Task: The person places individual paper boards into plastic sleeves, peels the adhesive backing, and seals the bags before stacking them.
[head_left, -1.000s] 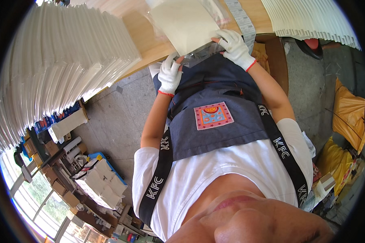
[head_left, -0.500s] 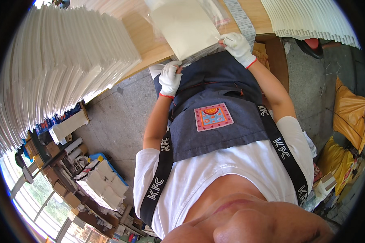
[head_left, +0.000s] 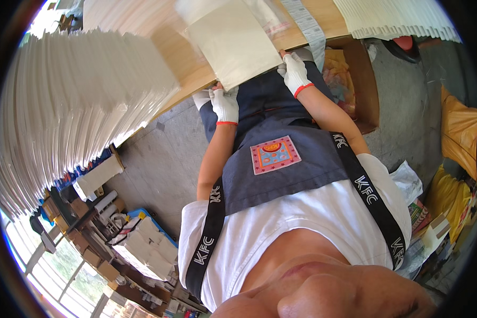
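White lettering on black straps

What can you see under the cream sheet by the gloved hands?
The wooden table shows left of the cream sheet, and clear plastic shows at its far right. Whatever lies directly beneath is covered and cannot be seen.

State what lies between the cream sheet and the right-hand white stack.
The head view shows clear plastic, then a printed strip, with wooden table visible beside both.
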`<state>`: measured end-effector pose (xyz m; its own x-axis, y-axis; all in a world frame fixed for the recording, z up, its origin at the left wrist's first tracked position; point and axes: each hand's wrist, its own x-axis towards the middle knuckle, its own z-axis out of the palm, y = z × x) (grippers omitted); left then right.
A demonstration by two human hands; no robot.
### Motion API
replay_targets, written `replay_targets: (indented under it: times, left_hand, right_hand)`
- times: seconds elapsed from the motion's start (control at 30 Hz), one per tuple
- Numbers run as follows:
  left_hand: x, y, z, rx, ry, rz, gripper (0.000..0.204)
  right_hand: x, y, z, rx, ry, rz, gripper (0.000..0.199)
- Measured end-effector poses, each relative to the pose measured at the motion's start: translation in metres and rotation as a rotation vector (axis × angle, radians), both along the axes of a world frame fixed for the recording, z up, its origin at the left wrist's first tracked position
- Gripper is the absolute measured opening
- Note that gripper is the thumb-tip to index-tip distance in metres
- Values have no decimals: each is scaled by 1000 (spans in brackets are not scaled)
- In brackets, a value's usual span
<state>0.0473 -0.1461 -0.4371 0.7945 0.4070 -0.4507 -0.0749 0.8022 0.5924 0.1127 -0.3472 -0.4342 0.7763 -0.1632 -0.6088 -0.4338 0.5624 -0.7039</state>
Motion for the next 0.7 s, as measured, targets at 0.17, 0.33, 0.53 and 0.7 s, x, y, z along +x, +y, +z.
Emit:
replay_targets:
  times: [0.17,0.33,0.53,0.7]
  left_hand:
    - [-5,4,-39,-484,204,106,16]
    - [-6,-46,-35,-304,402,-504,20]
    - [36,-121,19,69,184,-1089,38]
    - [54,-180,30,-35,270,-1249,17]
  right_hand:
    - [5,-73,-16,-470,-399,-198,11]
    - [23,-173,-35,-1036,-164,461,32]
    - [-9,-181,37,-707,-350,573,11]
    - [-37,-172,99,-1350,-875,687,17]
